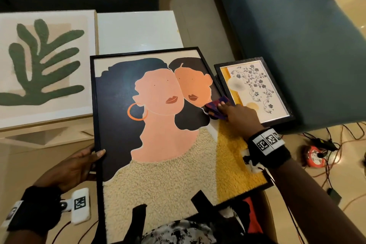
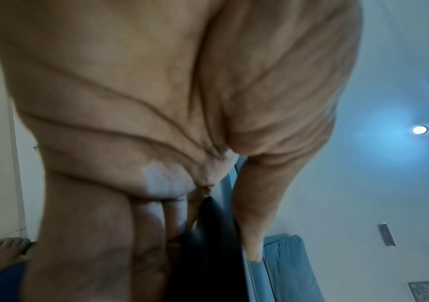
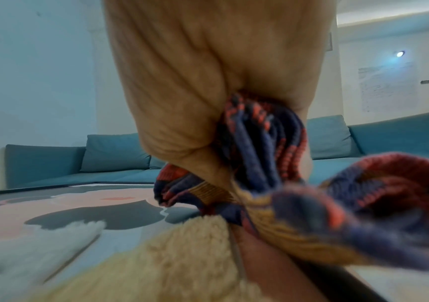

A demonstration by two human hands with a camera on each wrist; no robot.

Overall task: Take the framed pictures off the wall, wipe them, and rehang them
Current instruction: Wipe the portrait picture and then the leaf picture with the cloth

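The left hand (image 1: 75, 166) reaches in from the lower left, its thumb lying over the front of the black frame edge (image 1: 96, 134) and its fingers curled behind. The right arm stretches forward from the lower right, and the right hand (image 1: 238, 119) presses a bunched patterned cloth (image 1: 214, 110) down with its fingers curled round it.

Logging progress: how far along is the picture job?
Done: three pictures are off the wall, the leaf picture and floral frame set aside. In hand: left hand grips the portrait picture; right hand wipes it with the cloth. Left: rehanging; others' wiping unclear.
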